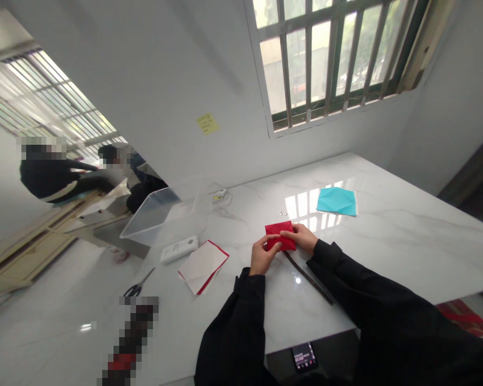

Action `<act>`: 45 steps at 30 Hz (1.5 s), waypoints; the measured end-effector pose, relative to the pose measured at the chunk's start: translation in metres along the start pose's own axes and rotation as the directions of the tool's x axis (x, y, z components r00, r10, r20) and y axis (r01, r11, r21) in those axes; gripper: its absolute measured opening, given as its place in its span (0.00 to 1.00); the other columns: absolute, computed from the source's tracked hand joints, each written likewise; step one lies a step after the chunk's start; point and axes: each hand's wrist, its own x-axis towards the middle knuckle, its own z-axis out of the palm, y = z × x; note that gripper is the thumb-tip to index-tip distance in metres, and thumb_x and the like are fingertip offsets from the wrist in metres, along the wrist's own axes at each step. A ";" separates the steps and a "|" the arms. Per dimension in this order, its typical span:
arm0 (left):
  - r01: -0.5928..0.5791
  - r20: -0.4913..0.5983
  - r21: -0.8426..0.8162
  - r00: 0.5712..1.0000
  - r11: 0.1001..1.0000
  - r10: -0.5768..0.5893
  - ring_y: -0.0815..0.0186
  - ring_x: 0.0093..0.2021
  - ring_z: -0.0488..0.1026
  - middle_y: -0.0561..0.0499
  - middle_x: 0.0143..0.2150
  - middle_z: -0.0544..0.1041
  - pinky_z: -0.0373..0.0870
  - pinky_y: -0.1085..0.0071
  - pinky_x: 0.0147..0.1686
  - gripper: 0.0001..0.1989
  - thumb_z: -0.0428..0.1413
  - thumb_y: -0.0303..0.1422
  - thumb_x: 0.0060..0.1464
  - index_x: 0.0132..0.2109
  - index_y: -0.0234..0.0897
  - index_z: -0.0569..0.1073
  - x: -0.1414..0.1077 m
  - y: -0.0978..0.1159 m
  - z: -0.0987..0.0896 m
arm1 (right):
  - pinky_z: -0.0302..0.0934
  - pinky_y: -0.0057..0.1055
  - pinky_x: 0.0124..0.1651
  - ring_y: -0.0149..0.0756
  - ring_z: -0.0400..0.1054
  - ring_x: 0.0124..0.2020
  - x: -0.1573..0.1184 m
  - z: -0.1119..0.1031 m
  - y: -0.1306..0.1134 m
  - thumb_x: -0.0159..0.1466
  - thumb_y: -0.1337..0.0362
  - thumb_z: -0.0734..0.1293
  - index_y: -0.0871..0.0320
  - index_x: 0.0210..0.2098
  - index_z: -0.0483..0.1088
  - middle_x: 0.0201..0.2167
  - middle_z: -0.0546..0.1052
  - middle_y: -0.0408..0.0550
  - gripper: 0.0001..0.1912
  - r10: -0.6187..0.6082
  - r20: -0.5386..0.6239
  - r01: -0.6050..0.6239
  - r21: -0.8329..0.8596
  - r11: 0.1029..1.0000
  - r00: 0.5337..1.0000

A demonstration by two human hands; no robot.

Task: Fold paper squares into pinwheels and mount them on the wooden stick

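A square of folded red paper (274, 229) is held just above the marble-patterned table, between both hands. My left hand (261, 256) grips its lower left side, the thumb lying along the near edge. On the right edge, my right hand (303, 237) pinches the paper, fingers and thumb pressed on its face. Beneath the hands a thin dark strip (309, 280) lies slantwise on the table. Several tiny shiny bits (282, 213) sit just beyond the paper. Left of my hands rests a stack of white and red paper sheets (204, 265).
Blue paper (337, 201) lies at the back right. To the left are a white box-shaped device (180, 250), a clear plastic bin (156, 214) and scissors (134, 288). A phone (305, 357) is below the table's front edge. Two people (44, 174) sit in the left background.
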 end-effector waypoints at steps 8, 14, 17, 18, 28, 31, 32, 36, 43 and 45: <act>-0.036 -0.211 -0.070 0.977 0.997 0.020 0.63 0.37 0.79 0.46 0.39 0.83 0.76 0.70 0.38 0.16 0.68 0.39 0.47 0.42 0.34 0.82 0.007 -0.003 -0.008 | 0.68 0.24 0.30 0.29 0.71 0.27 -0.008 0.004 -0.012 0.53 0.47 0.78 0.61 0.37 0.79 0.28 0.79 0.46 0.24 0.212 0.103 -0.217 0.041 0.975 0.972; -0.064 -0.288 -0.055 0.956 0.996 0.046 0.63 0.37 0.79 0.46 0.39 0.83 0.76 0.69 0.39 0.16 0.67 0.41 0.47 0.41 0.35 0.82 0.009 -0.004 -0.011 | 0.62 0.23 0.26 0.26 0.65 0.21 -0.008 0.005 -0.011 0.50 0.46 0.79 0.62 0.27 0.74 0.18 0.71 0.40 0.24 0.131 0.068 -0.129 -0.024 0.991 0.989; -0.073 -0.304 -0.042 0.951 0.996 0.057 0.64 0.35 0.78 0.46 0.38 0.82 0.75 0.70 0.37 0.16 0.67 0.41 0.47 0.40 0.35 0.82 0.009 -0.005 -0.011 | 0.60 0.24 0.24 0.27 0.63 0.20 -0.006 0.005 -0.009 0.50 0.45 0.78 0.61 0.26 0.74 0.16 0.70 0.40 0.25 0.095 0.047 -0.092 -0.072 0.993 0.994; -0.078 -0.309 -0.041 0.949 0.996 0.062 0.65 0.35 0.78 0.46 0.38 0.82 0.75 0.71 0.36 0.16 0.67 0.41 0.47 0.40 0.34 0.82 0.009 -0.005 -0.011 | 0.60 0.24 0.24 0.26 0.63 0.19 -0.006 0.005 -0.009 0.50 0.44 0.78 0.61 0.26 0.74 0.16 0.70 0.40 0.25 0.089 0.043 -0.086 -0.083 0.993 0.995; -0.128 -0.357 -0.011 0.927 0.992 0.116 0.67 0.30 0.75 0.49 0.36 0.80 0.74 0.72 0.30 0.15 0.66 0.40 0.48 0.40 0.35 0.80 0.012 -0.010 -0.013 | 0.64 0.26 0.28 0.28 0.67 0.22 -0.007 0.006 -0.011 0.48 0.48 0.79 0.61 0.33 0.78 0.23 0.77 0.43 0.24 0.062 0.132 -0.046 -0.115 0.992 0.989; -0.131 -0.368 0.005 0.922 0.991 0.124 0.67 0.30 0.75 0.49 0.36 0.80 0.73 0.73 0.30 0.14 0.66 0.40 0.49 0.39 0.35 0.80 0.011 -0.010 -0.013 | 0.64 0.26 0.27 0.29 0.67 0.22 -0.005 0.004 -0.006 0.53 0.46 0.76 0.61 0.33 0.79 0.25 0.79 0.46 0.23 0.015 0.107 0.008 -0.209 0.978 0.994; -0.131 -0.373 0.010 0.919 0.991 0.125 0.67 0.30 0.75 0.49 0.35 0.80 0.73 0.73 0.30 0.13 0.66 0.40 0.49 0.39 0.35 0.80 0.011 -0.009 -0.013 | 0.64 0.26 0.27 0.29 0.68 0.22 -0.005 0.003 -0.005 0.54 0.45 0.75 0.61 0.33 0.79 0.26 0.79 0.46 0.23 0.003 0.111 0.023 -0.237 0.971 0.994; -0.127 -0.382 0.023 0.915 0.992 0.126 0.67 0.30 0.75 0.49 0.35 0.80 0.73 0.73 0.30 0.13 0.66 0.39 0.49 0.38 0.35 0.80 0.010 -0.008 -0.013 | 0.64 0.26 0.27 0.31 0.68 0.22 -0.005 0.002 -0.004 0.54 0.46 0.75 0.61 0.35 0.79 0.24 0.79 0.45 0.23 -0.016 0.165 0.063 -0.284 0.957 0.986; -0.116 -0.392 0.006 0.913 0.993 0.109 0.67 0.31 0.75 0.48 0.37 0.80 0.75 0.72 0.30 0.14 0.66 0.40 0.48 0.39 0.35 0.80 0.011 -0.006 -0.013 | 0.65 0.27 0.27 0.29 0.67 0.22 -0.004 0.004 -0.001 0.60 0.45 0.71 0.62 0.34 0.78 0.27 0.80 0.48 0.23 -0.039 0.123 0.077 -0.314 0.946 0.992; -0.116 -0.394 0.006 0.913 0.993 0.109 0.67 0.31 0.75 0.47 0.37 0.80 0.75 0.72 0.29 0.14 0.66 0.40 0.48 0.39 0.34 0.79 0.011 -0.006 -0.013 | 0.65 0.27 0.27 0.29 0.67 0.22 -0.004 0.004 -0.001 0.60 0.46 0.71 0.62 0.35 0.78 0.26 0.79 0.47 0.22 -0.054 0.116 0.087 -0.302 0.949 0.992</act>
